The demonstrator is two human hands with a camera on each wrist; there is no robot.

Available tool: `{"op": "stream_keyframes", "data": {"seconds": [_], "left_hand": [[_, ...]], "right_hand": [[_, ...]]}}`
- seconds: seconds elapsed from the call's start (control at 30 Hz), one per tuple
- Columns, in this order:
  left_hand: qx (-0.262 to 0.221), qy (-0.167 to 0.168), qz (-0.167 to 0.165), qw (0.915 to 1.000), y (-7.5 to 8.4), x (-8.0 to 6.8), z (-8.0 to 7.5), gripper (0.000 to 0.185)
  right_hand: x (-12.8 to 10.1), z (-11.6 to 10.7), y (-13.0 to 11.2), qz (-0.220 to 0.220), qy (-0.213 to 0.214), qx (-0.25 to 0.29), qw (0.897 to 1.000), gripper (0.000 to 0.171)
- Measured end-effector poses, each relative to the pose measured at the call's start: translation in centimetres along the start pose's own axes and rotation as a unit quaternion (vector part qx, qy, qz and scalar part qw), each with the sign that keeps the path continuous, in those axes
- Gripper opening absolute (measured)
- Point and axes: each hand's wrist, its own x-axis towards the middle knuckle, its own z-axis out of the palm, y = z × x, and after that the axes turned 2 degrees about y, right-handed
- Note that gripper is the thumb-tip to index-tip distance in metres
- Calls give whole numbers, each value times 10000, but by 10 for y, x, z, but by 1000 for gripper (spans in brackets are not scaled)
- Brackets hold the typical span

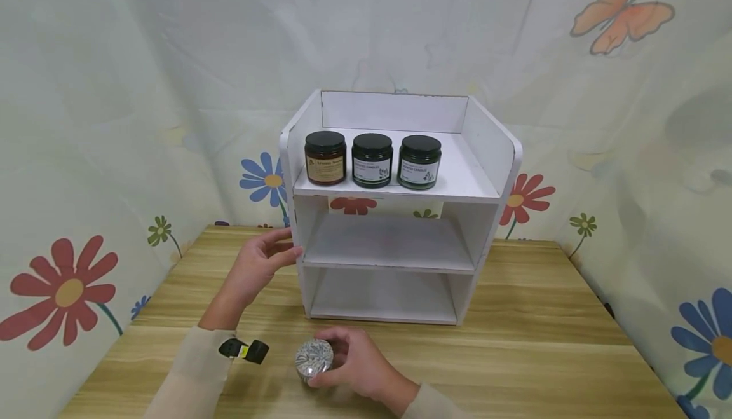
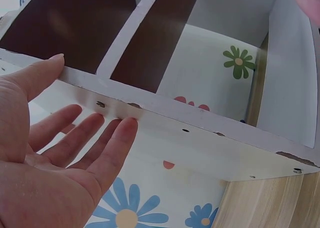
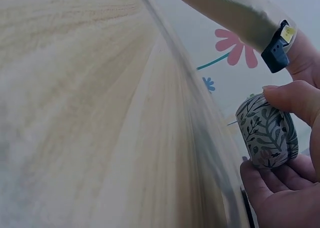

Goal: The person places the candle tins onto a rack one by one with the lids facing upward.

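My right hand (image 1: 366, 365) holds a small round tin (image 1: 314, 359) with a grey-and-white leaf pattern, low over the table's front part. In the right wrist view the thumb is at the upper edge of the tin (image 3: 267, 130) and the fingers are under and behind it. My left hand (image 1: 257, 266) is at the left side panel of a white three-level shelf (image 1: 389, 241). Its thumb rests at the panel's front edge and the relaxed fingers (image 2: 117, 143) lie along the outer face.
On the top level stand an amber candle jar (image 1: 326, 158) and two dark green ones, a middle jar (image 1: 372, 161) and a right jar (image 1: 420, 163), all black-lidded. A wood-grain table (image 1: 543, 330) carries the shelf. Behind hangs a flowered curtain (image 1: 171, 56).
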Motion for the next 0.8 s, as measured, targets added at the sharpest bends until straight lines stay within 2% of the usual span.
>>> {"op": "stream_keyframes", "data": {"seconds": [0.2, 0.43, 0.8], "left_hand": [[18, -4, -10, 10000, 1, -1, 0, 66], [63, 7, -15, 10000, 2, -1, 0, 67], [39, 15, 47, 10000, 3, -3, 0, 64]], "right_hand": [[-5, -2, -4, 7, 17, 149, 9999, 63], [-9, -3, -9, 26, 100, 33, 9999, 61], [-18, -6, -15, -159, 12, 174, 9997, 60]]}}
